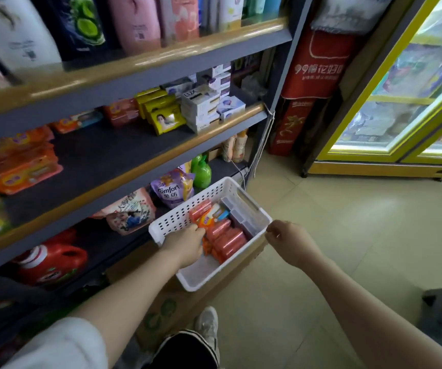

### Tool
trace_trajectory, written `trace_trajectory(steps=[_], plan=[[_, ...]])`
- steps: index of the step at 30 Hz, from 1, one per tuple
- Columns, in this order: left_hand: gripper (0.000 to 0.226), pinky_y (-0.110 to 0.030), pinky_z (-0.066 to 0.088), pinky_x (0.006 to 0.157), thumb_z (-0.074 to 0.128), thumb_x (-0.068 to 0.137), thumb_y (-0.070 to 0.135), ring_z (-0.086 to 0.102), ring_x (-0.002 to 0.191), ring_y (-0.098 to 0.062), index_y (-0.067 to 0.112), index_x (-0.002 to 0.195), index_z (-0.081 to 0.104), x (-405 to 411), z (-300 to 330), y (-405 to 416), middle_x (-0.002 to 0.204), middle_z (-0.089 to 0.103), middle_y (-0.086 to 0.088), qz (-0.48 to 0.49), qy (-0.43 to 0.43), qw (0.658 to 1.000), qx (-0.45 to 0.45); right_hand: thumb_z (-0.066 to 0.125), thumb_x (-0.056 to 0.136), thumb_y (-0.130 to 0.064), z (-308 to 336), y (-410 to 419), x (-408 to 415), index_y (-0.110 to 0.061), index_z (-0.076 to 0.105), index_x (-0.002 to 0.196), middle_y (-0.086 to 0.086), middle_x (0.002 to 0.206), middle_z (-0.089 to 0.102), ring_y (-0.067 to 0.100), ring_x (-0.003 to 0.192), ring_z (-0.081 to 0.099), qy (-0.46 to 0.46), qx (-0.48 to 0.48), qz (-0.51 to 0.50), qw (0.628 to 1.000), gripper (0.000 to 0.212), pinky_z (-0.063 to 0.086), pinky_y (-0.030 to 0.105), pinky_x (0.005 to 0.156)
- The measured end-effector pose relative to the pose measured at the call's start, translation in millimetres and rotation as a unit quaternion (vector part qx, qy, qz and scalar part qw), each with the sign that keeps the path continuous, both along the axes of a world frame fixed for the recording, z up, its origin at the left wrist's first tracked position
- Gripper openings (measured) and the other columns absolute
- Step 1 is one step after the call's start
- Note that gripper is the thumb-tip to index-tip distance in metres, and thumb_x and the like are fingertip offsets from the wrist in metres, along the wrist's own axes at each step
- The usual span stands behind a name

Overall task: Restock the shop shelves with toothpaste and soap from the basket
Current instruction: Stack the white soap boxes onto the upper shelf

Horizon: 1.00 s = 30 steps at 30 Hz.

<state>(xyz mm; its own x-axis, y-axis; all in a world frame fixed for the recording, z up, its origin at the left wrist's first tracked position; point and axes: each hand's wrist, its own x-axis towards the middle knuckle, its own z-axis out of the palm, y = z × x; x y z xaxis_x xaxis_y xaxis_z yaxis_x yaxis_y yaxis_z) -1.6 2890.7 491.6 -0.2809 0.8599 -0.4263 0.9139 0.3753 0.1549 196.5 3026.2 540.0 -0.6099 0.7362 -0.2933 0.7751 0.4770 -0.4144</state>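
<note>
In the white basket [177,217], left fingers [197,230] seemingly pinch an orange pack [203,222].

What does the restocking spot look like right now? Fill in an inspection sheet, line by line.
Surface: white perforated basket sits on a cardboard box beside the shelving; middle shelf has a bare dark patch.
Job's things: orange-red packs fill the basket's middle; matching orange packs lie on the middle shelf, white Lux soap boxes at its right end.
Clutter: red detergent jug, Comfort pouch, green bottle on the lower shelf.
Hands: left hand reaches into the basket onto the packs; right hand pinches the basket's right rim.
Cables: white cord down the shelf post.
Surroundings: tiled floor, yellow-framed glass-door chiller to the right.
</note>
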Motion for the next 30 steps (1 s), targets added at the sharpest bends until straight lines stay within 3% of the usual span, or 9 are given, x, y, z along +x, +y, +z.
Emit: trace_trajectory(steps=[7,12,16,19,21,26,28,30], plan=[[0.023,-0.039,0.046,0.075,0.041,0.092,0.024,0.054,0.101,-0.032,0.010,0.109,0.045,-23,-38,62,0.117,0.048,-0.010,0.048,-0.050,0.997,-0.022,0.051,0.088,-0.024,-53,77,-52,-0.013,0.064,0.101,0.013,0.108,0.063,0.032,0.096,0.059,-0.043,-0.047,0.017,0.998,0.021,0.048,0.034,0.079],[0.034,-0.033,0.047,0.077,0.044,0.091,0.025,0.055,0.105,-0.027,0.016,0.124,0.044,-17,-82,76,0.124,0.050,-0.007,0.183,-0.137,0.973,-0.024,0.051,0.087,-0.020,-110,106,-86,-0.008,0.061,0.109,0.015,0.114,0.060,0.033,0.105,0.057,-0.111,-0.081,0.115,0.984,0.026,0.047,0.034,0.083],[0.041,-0.037,0.050,0.083,0.046,0.090,0.025,0.053,0.109,-0.024,0.018,0.130,0.041,-6,-120,96,0.131,0.048,-0.005,0.250,-0.163,0.954,0.015,0.049,0.088,-0.015,-153,125,-102,-0.001,0.055,0.108,0.018,0.116,0.055,0.035,0.109,0.055,-0.159,-0.086,0.163,0.970,0.025,0.047,0.037,0.086],[0.040,-0.038,0.049,0.085,0.046,0.091,0.024,0.051,0.114,-0.024,0.017,0.131,0.042,-13,-145,124,0.134,0.046,-0.005,0.271,-0.131,0.951,0.070,0.043,0.092,-0.017,-183,138,-104,-0.001,0.048,0.116,0.016,0.122,0.050,0.033,0.111,0.055,-0.194,-0.062,0.192,0.960,0.029,0.045,0.037,0.086],[0.039,-0.036,0.049,0.080,0.047,0.091,0.021,0.054,0.110,-0.028,0.015,0.129,0.046,-25,-159,141,0.131,0.050,-0.007,0.257,-0.098,0.956,0.100,0.037,0.093,-0.013,-202,141,-107,-0.003,0.046,0.120,0.014,0.124,0.050,0.033,0.111,0.056,-0.197,-0.046,0.195,0.960,0.030,0.047,0.039,0.085],[0.035,-0.043,0.056,0.067,0.067,0.069,0.002,0.066,0.086,-0.036,0.006,0.104,0.066,-55,-188,172,0.103,0.067,-0.016,0.065,-0.027,0.983,0.167,0.031,0.096,-0.012,-248,135,-120,0.004,0.029,0.134,0.018,0.126,0.054,0.032,0.109,0.059,-0.201,0.019,0.188,0.961,0.041,0.051,0.038,0.081],[0.041,-0.045,0.054,0.079,0.065,0.070,-0.002,0.062,0.098,-0.038,0.005,0.111,0.063,-60,-190,187,0.113,0.064,-0.018,0.010,-0.021,0.989,0.145,0.035,0.097,-0.017,-260,135,-122,0.002,0.029,0.135,0.016,0.123,0.056,0.030,0.108,0.060,-0.196,0.005,0.157,0.968,0.043,0.052,0.037,0.079],[0.049,-0.043,0.041,0.099,0.051,0.082,0.000,0.048,0.121,-0.035,0.009,0.130,0.048,-63,-197,199,0.135,0.049,-0.015,-0.032,-0.028,0.994,0.105,0.037,0.097,-0.019,-267,135,-123,-0.002,0.033,0.129,0.013,0.121,0.057,0.027,0.106,0.061,-0.182,-0.008,0.131,0.975,0.037,0.052,0.036,0.079]])
